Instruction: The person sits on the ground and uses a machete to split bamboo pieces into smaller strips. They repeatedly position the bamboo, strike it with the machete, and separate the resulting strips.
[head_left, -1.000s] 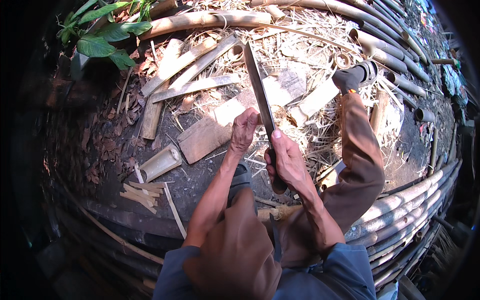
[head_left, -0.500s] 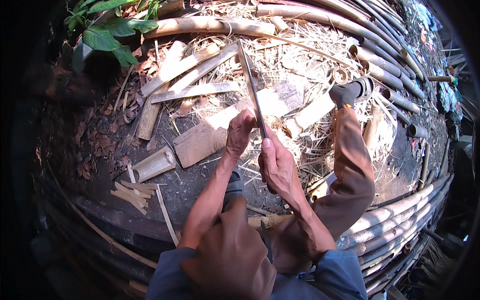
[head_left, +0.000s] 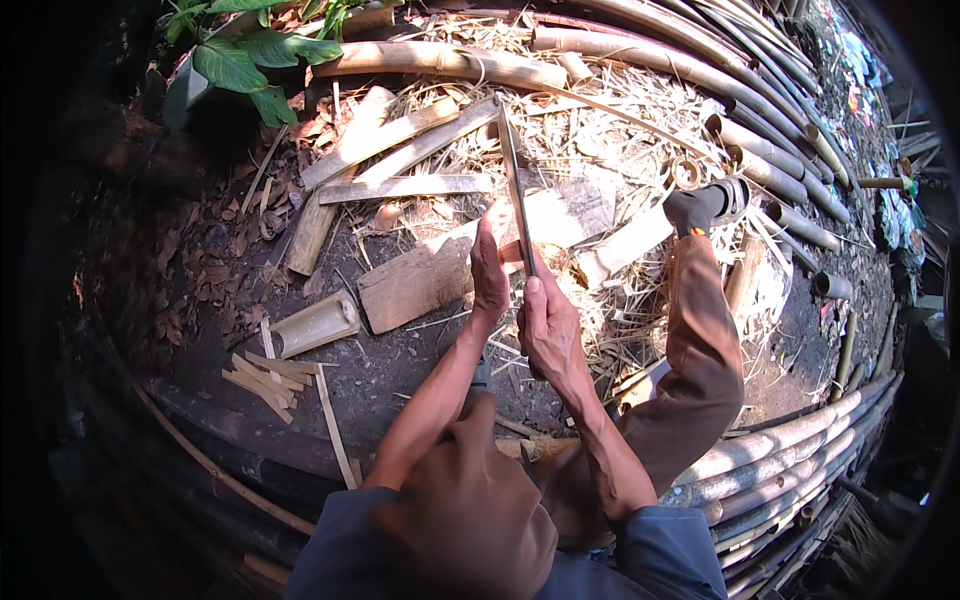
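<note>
My right hand is wrapped round the handle of a long knife, its thumb pressed along the top near the base of the blade. The blade points away from me, tilted slightly left, edge-on to my view. Beside the lower blade, on its left, is my left hand, fingers stretched out and thumb reaching toward the blade. Whether the thumb touches the metal I cannot tell. Below the knife, a thick wooden plank lies slanting on the ground. A split bamboo piece rests to its left.
Pale bamboo strips lie at the left. Split bamboo lengths are stacked beyond the plank, among shavings. Long bamboo poles line the far right, more poles the near right. My sandalled foot stands at the right; a leafy plant hangs far left.
My left hand has shifted from bent fingers against the blade to stretched fingers beside it. The knife stays in my right hand. The whole view has moved slightly.
</note>
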